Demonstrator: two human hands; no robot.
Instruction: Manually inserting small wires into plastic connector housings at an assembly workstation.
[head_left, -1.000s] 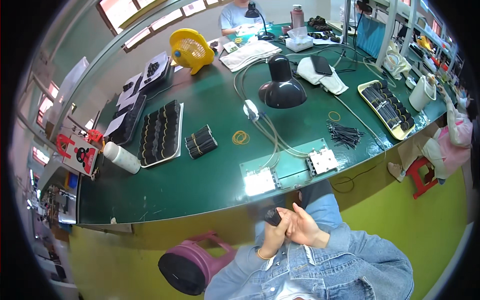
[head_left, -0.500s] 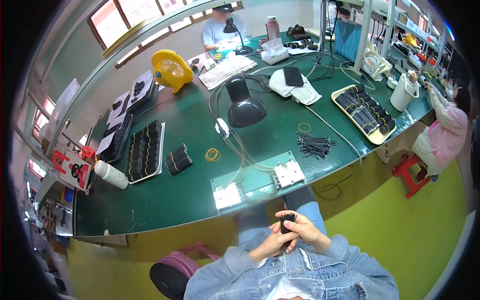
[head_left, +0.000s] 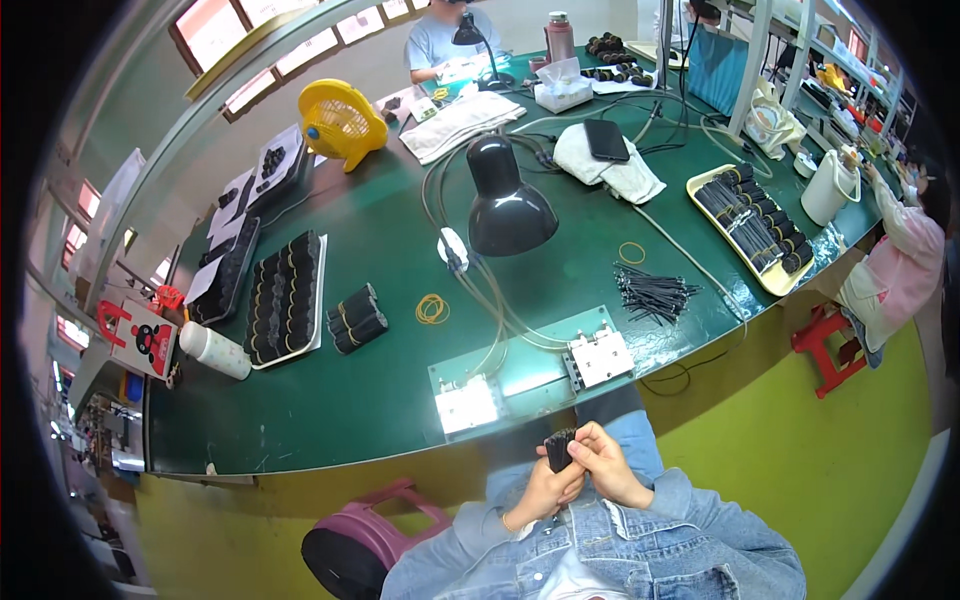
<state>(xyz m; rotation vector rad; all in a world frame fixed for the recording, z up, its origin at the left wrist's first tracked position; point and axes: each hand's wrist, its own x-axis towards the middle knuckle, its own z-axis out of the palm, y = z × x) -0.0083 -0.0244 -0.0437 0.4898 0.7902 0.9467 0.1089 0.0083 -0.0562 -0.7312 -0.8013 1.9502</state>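
Above my lap, my left hand (head_left: pixel 543 492) is closed around a bundle of thin black sticks (head_left: pixel 558 452), held upright with their ends showing at the top. My right hand (head_left: pixel 608 468) presses thumb and fingers against the bundle's right side. Beyond the hands, at the table's front edge, lies a clear plate (head_left: pixel 532 370) carrying two metal fixture blocks, one at left (head_left: pixel 468 405) and one at right (head_left: pixel 600 358). Loose black sticks (head_left: pixel 655 293) lie in a pile to the right, with a single yellow rubber band (head_left: pixel 632 252) behind it.
Left on the green table (head_left: pixel 300 420) are rubber bands (head_left: pixel 432 309), banded black bundles (head_left: pixel 357 320), a filled tray (head_left: pixel 285 300) and a white bottle (head_left: pixel 214 350). A black lamp (head_left: pixel 512 215) stands mid-table. Another tray (head_left: pixel 750 230) sits right. A purple stool (head_left: pixel 385 520) is beside me.
Both hands have turned the bundle slightly to the left, and its top leans differently. My right hand has shifted from over the bundle to its right side. The view has moved slightly.
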